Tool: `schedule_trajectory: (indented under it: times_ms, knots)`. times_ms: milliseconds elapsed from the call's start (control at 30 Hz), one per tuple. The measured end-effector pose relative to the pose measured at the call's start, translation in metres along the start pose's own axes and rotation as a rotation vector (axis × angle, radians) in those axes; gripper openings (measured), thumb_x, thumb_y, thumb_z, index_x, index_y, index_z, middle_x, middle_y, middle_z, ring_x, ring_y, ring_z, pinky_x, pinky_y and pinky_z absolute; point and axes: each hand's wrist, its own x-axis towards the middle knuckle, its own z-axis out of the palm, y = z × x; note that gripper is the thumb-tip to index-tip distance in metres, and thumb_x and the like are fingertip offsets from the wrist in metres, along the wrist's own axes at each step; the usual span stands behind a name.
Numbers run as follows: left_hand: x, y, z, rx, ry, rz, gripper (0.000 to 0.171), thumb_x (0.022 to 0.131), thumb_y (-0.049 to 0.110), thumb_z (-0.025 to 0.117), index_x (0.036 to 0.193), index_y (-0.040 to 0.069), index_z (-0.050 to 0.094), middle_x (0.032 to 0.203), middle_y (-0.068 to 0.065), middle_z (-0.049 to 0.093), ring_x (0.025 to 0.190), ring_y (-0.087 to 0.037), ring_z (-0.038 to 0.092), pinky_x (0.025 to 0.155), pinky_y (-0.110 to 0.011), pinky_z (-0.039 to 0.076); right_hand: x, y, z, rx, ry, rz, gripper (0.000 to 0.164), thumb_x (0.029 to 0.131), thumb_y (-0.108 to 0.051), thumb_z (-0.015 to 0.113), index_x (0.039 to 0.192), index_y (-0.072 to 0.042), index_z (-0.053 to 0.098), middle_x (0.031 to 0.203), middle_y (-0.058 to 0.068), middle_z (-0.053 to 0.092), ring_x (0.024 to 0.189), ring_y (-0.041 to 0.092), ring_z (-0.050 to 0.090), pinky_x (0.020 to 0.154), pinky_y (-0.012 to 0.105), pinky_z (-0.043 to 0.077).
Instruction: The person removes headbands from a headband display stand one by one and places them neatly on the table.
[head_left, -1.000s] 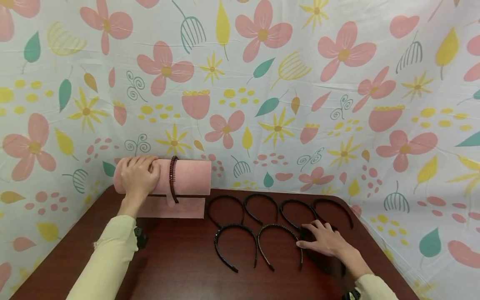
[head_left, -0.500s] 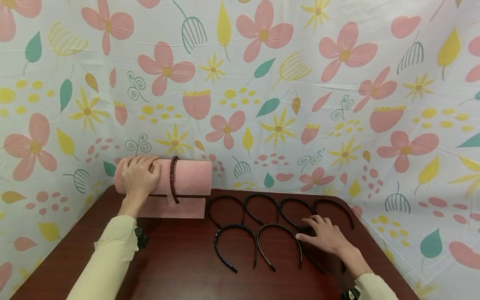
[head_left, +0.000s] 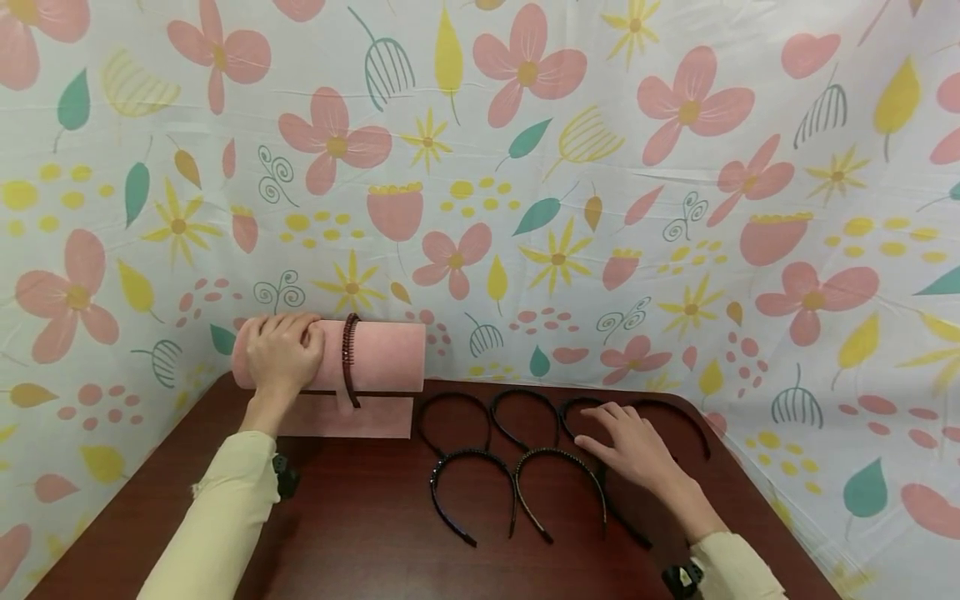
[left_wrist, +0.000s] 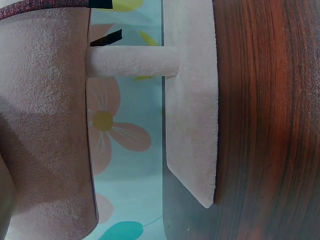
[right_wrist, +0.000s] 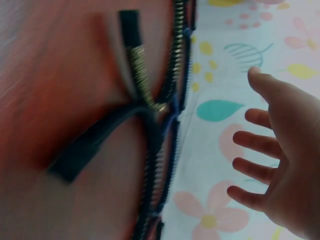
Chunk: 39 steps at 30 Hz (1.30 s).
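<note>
At the table's left rear stands a pink plush headband holder (head_left: 386, 358), a roll on a post over a flat base (left_wrist: 192, 110). My left hand (head_left: 285, 354) grips the roll's left part, fingers bent over its top. A dark reddish-brown toothed headband (head_left: 347, 358) sits around the roll, right of that hand. Over the headbands on the right hovers my right hand (head_left: 630, 446), its fingers spread and relaxed, holding nothing. Below it, a black headband (head_left: 628, 523) is partly hidden. The right wrist view shows the same hand (right_wrist: 292, 160) apart from the headbands.
Beside the right hand lie a gold-studded headband (head_left: 551, 451) and a dark blue beaded one (head_left: 472, 452). Behind them is a row of several black headbands (head_left: 453, 395). A floral cloth (head_left: 480, 167) hangs behind the dark brown table (head_left: 360, 517).
My right hand has moved up and slightly left, away from the front-row black headband, towards the back row. My left hand stays on the holder.
</note>
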Motion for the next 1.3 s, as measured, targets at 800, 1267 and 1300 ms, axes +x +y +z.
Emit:
schedule_trajectory:
  times_ms: [800, 1267, 1300]
  knots:
    - [0.001, -0.001, 0.003, -0.013, 0.036, -0.011, 0.031, 0.089, 0.022, 0.051, 0.09, 0.007, 0.078, 0.092, -0.013, 0.076, 0.09, -0.036, 0.068, 0.098, -0.054, 0.044, 0.05, -0.052, -0.015, 0.027, 0.061, -0.119, 0.054, 0.092, -0.052, 0.061, 0.131, -0.016, 0.062, 0.125, 0.008, 0.063, 0.113, 0.032, 0.06, 0.093, 0.054, 0.049]
    - [-0.001, -0.001, 0.003, -0.01, 0.025, -0.017, 0.031, 0.089, 0.023, 0.052, 0.091, 0.006, 0.078, 0.093, -0.014, 0.076, 0.091, -0.036, 0.067, 0.098, -0.055, 0.043, 0.08, -0.084, -0.016, 0.039, 0.097, -0.223, 0.049, 0.092, -0.048, 0.063, 0.131, -0.019, 0.062, 0.118, 0.005, 0.063, 0.102, 0.028, 0.061, 0.084, 0.048, 0.052]
    - [0.0, 0.0, 0.003, -0.01, 0.024, -0.017, 0.031, 0.089, 0.023, 0.052, 0.091, 0.006, 0.078, 0.093, -0.014, 0.076, 0.091, -0.036, 0.067, 0.098, -0.055, 0.043, 0.083, -0.086, -0.017, 0.037, 0.106, -0.237, 0.049, 0.092, -0.047, 0.064, 0.131, -0.018, 0.062, 0.117, 0.006, 0.064, 0.101, 0.028, 0.061, 0.083, 0.047, 0.052]
